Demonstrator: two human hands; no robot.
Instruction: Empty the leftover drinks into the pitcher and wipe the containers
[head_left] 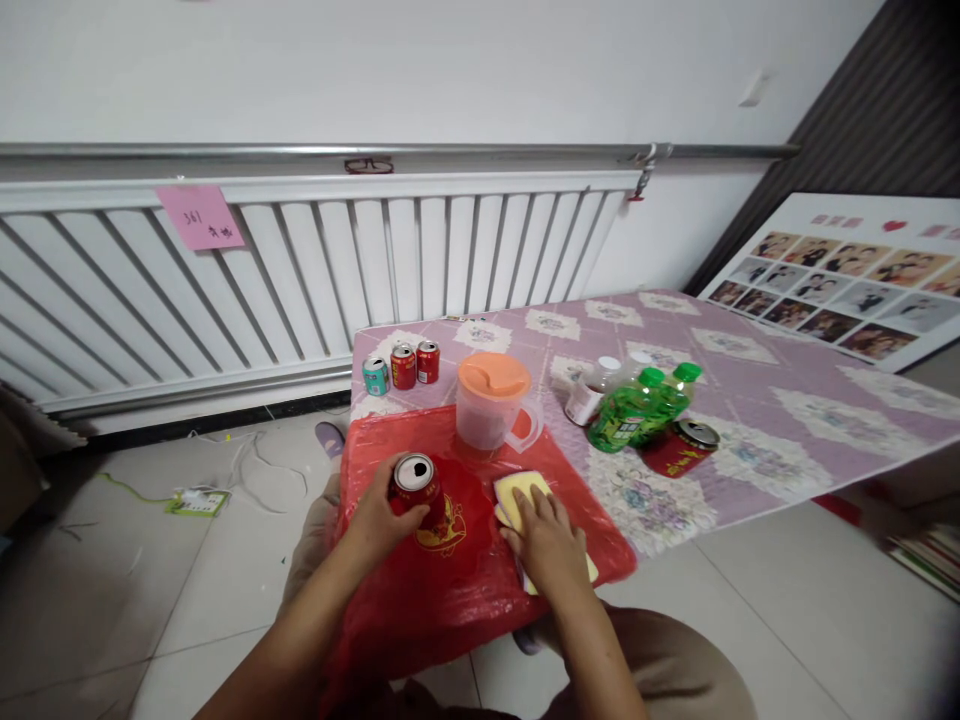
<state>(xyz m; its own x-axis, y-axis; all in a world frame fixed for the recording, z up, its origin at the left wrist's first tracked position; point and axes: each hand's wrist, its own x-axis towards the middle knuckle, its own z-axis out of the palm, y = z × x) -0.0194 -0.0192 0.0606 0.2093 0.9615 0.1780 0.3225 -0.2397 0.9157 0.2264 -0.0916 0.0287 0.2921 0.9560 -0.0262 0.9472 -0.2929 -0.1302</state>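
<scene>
My left hand (pixel 375 518) is wrapped round an upright red drink can (pixel 416 487) with an opened top, standing on a red plastic sheet (pixel 450 580) at the near end of the table. My right hand (pixel 546 540) lies on a yellow sponge (pixel 519 495) on the same sheet, fingers flat and pressed onto it. Just behind the sponge stands a clear plastic jug with an orange lid (pixel 493 400).
The low table (pixel 787 420) has a purple patterned cloth. Three small cans (pixel 402 367) stand at its far left corner. Green bottles (pixel 641 410), a white-capped bottle (pixel 592 392) and a tipped red can (pixel 681 447) lie right of the jug. A white radiator (pixel 300 270) is behind; a photo board (pixel 847 280) leans at right.
</scene>
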